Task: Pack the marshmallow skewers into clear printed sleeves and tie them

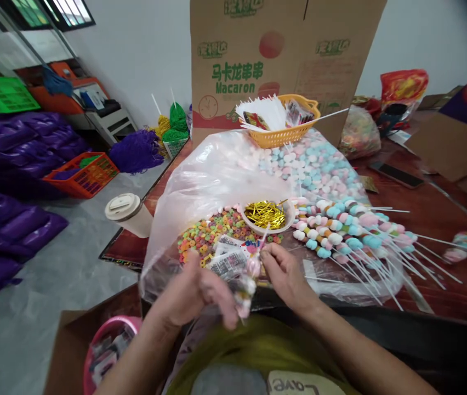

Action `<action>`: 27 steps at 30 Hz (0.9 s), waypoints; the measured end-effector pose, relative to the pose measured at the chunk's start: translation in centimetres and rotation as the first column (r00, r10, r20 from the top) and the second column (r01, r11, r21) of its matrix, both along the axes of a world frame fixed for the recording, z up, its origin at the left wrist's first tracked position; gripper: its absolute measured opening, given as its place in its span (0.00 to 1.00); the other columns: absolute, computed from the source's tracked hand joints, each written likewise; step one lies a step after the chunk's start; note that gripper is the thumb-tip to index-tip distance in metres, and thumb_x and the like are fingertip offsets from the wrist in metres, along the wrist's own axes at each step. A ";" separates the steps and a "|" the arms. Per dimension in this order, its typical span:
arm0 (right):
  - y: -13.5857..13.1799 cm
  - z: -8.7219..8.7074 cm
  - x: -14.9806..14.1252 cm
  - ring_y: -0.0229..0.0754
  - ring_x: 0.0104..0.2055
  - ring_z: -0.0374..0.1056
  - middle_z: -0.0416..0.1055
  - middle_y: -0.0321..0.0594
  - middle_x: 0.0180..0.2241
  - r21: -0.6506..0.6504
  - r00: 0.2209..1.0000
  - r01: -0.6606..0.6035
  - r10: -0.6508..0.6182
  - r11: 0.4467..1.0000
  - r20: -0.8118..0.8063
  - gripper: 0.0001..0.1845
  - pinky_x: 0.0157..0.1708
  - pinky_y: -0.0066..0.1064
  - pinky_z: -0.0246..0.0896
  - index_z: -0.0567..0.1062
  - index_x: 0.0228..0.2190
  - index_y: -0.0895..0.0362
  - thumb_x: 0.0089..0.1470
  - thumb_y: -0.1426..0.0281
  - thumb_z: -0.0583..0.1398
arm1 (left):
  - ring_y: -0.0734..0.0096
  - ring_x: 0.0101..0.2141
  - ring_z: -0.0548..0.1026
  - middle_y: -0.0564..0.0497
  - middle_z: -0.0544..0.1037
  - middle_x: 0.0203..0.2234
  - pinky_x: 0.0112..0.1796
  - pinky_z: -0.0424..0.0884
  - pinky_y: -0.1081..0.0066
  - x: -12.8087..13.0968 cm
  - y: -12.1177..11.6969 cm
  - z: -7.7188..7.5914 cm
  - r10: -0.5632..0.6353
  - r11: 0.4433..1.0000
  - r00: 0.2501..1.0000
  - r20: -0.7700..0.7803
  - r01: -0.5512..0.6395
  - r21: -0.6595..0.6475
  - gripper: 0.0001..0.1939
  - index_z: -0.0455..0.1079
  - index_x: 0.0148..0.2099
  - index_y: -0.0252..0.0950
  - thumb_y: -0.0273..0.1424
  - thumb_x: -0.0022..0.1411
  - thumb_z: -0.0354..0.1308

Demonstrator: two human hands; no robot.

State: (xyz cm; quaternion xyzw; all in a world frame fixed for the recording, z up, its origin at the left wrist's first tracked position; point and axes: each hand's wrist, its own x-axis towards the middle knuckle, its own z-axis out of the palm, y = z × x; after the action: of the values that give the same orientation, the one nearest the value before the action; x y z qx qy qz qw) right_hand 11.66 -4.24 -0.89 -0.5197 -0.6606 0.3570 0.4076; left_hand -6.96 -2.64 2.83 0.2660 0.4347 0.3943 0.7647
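My right hand (285,274) pinches a wrapped marshmallow skewer (246,291) near its gathered neck, with the white stick pointing up and away. My left hand (196,296) is open beside it, thumb raised and fingers apart, partly smeared by motion; whether its fingertips touch the wrapper I cannot tell. Just beyond the hands lie printed plastic wrappers (227,260) and a heap of coloured cereal rings (204,236). A white bowl (252,226) of gold twist ties (268,213) stands behind. To the right, several marshmallow skewers (340,225) are piled with sticks toward me.
Loose marshmallows (319,164) lie on a plastic sheet (200,170). A yellow basket (277,138) of sticks and packets stands before a tall cardboard box (286,60). A lidded cup (129,214) is at the table's left edge. A pink tub (89,356) sits lower left; a phone (397,174) lies right.
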 end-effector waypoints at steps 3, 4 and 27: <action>-0.7 0.2 -0.6 0.35 0.24 0.58 0.61 0.34 0.22 0.109 0.986 -0.156 0.148 0.982 0.072 0.10 0.25 0.26 0.52 0.61 0.25 0.56 0.57 0.71 0.47 | 0.60 0.37 0.74 0.46 0.77 0.27 0.44 0.66 0.62 1.4 -0.4 -1.4 -0.201 0.978 0.977 0.071 0.204 -0.033 0.19 0.73 0.41 0.32 0.42 0.60 0.50; -1.0 0.2 -0.9 0.36 0.25 0.58 0.62 0.36 0.23 0.166 0.975 -0.195 0.173 0.967 0.140 0.09 0.26 0.27 0.52 0.61 0.25 0.56 0.56 0.73 0.47 | 0.60 0.39 0.73 0.46 0.78 0.30 0.46 0.65 0.61 1.9 -0.4 -1.6 -0.174 0.983 0.973 0.153 0.181 -0.034 0.23 0.72 0.44 0.33 0.46 0.60 0.49; -0.1 -0.5 1.5 0.33 0.23 0.56 0.59 0.32 0.20 -0.259 0.974 -0.045 -0.015 0.965 -0.226 0.19 0.24 0.25 0.54 0.65 0.23 0.58 0.53 0.55 0.53 | 0.69 0.28 0.68 0.53 0.73 0.23 0.36 0.64 0.71 5.8 -1.2 -2.2 0.102 0.881 0.835 -0.541 0.177 0.439 0.08 0.72 0.32 0.37 0.36 0.54 0.57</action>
State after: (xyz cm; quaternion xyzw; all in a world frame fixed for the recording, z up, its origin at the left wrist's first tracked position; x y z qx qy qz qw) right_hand 13.18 -4.30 -1.37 -0.5202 -0.5608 0.5011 0.4048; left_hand -1.19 -3.80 0.63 0.5543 0.5208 0.3793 0.5269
